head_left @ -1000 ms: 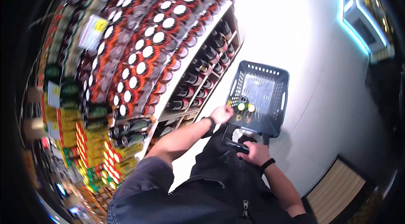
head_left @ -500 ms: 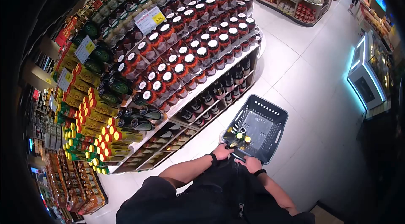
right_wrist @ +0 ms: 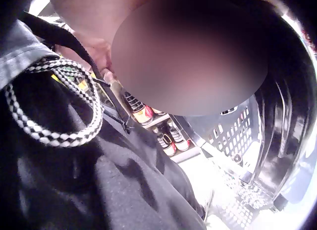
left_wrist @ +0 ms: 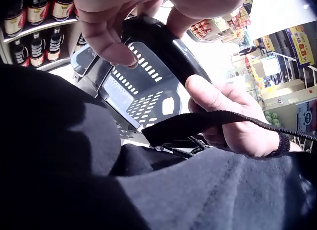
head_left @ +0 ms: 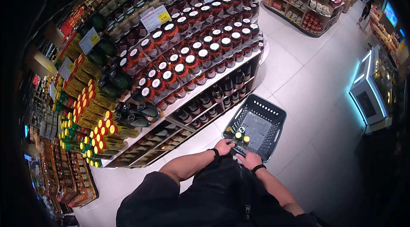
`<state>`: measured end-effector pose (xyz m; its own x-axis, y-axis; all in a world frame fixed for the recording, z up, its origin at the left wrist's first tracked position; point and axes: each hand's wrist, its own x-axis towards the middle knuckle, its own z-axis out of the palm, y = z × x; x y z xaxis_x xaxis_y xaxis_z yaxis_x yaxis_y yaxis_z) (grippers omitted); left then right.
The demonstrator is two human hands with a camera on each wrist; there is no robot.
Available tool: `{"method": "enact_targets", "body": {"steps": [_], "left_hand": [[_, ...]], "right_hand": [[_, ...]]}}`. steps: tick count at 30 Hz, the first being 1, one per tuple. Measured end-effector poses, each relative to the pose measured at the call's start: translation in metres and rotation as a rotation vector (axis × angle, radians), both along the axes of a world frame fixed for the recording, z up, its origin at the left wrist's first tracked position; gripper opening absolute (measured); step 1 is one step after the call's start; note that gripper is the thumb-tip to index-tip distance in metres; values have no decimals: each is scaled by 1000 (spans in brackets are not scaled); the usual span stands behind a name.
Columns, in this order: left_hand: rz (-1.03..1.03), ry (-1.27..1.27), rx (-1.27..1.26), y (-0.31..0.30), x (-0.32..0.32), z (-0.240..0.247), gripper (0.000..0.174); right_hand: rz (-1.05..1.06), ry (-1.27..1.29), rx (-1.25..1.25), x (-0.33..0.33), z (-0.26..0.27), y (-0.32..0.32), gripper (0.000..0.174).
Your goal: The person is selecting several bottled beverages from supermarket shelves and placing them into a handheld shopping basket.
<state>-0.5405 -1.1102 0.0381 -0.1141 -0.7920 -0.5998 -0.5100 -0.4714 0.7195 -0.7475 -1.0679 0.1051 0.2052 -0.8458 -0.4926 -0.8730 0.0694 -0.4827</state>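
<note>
A dark grey shopping basket (head_left: 279, 135) with slotted walls stands in front of the person in the head view. Inside its near left part are a few bottles (head_left: 246, 140), two with yellow caps. My left hand (head_left: 224, 146) grips the left part of the black handle (left_wrist: 166, 49), its fingers curled over it at the top of the left wrist view. On the handle's right part, my right hand (head_left: 252, 160) has its thumb and fingers wrapped round. In the right wrist view a blurred patch covers much of the scene, with the basket's slotted wall (right_wrist: 230, 133) below it.
Left of the basket stands a long display shelf (head_left: 171, 109) with rows of white-lidded jars (head_left: 203, 54) above and dark bottles (head_left: 194, 107) below. Yellow-capped bottles (head_left: 106, 131) crowd its near end. A lit white cabinet (head_left: 369, 92) stands at right, another shelf (head_left: 299, 5) farther back.
My left hand has come from beside the basket's near left corner onto the handle, beside the right hand. The head view has swung up to show more of the aisle.
</note>
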Motion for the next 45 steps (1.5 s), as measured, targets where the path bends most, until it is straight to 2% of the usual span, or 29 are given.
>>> {"method": "enact_targets", "body": {"steps": [4, 5, 7, 11, 13, 17, 21, 22, 23, 28, 31, 33, 36, 39, 43, 45], "left_hand": [[25, 19, -91, -36, -15, -3, 48], [51, 33, -48, -44, -18, 0, 47], [96, 86, -179, -69, -24, -19, 48], [0, 53, -214, -133, -48, 1, 50], [-121, -23, -265, -165, -64, 18, 50], [-163, 31, -173, -216, -94, 32, 49], [-215, 122, -159, -261, -120, -5, 44], [-250, 141, -174, -268, -130, -1, 44], [-291, 144, -211, -276, -140, -3, 41], [-333, 182, -143, -304, -191, -10, 29], [-388, 212, -70, -321, -216, -7, 36], [-402, 188, -117, -334, -231, -6, 36], [-396, 133, -41, -352, -261, 9, 29], [-429, 114, -112, -367, -293, 14, 31], [-434, 46, -82, -383, -347, 31, 34], [-408, 65, 22, -383, -374, 36, 43]], "right_hand": [[-5, 3, -27, -7, 7, -35, 67], [-21, -3, -34, -7, 0, -42, 66], [-73, -35, -62, -8, -8, -62, 66], [-186, -44, -33, -18, -5, -107, 65], [-244, -62, -41, -28, -5, -129, 65], [-340, -74, -36, -46, -7, -167, 67], [-404, -45, -19, -74, -32, -204, 60], [-420, -46, -63, -86, -24, -209, 58], [-419, -36, -4, -100, -24, -217, 59], [-437, 92, 39, -155, -19, -245, 57], [-454, 76, 84, -184, -7, -263, 58], [-394, 129, 24, -202, -5, -277, 57], [-357, 150, 43, -237, -4, -297, 56], [-330, 128, 65, -277, 1, -316, 51], [-215, 100, 5, -346, -3, -339, 45], [-147, 121, -37, -380, 0, -347, 40]]}}
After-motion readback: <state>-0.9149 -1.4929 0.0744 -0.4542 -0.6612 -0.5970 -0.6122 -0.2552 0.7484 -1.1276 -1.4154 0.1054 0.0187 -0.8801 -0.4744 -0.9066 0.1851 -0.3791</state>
